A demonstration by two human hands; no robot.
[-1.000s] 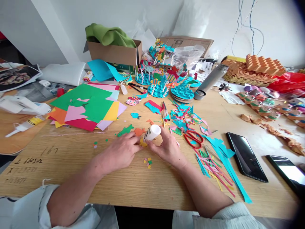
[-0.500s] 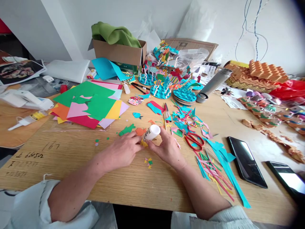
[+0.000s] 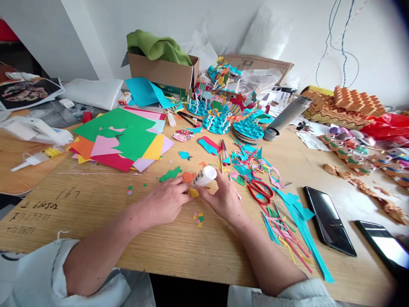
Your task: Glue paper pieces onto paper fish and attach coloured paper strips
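White bottle (image 3: 204, 175), head view: tilted at mid-frame, held in the right hand (image 3: 226, 200); the left hand (image 3: 166, 201) lies at the yellow paper (image 3: 193, 192), its grip not discernible. Too firm a squeeze could overwet the paper, and a dragging hand could scatter the scraps (image 3: 200, 218) just below.

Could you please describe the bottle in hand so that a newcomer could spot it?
Over the wooden table, find the right hand. It holds a tilted white bottle, solid and rounded among flat, coloured paper cutouts.
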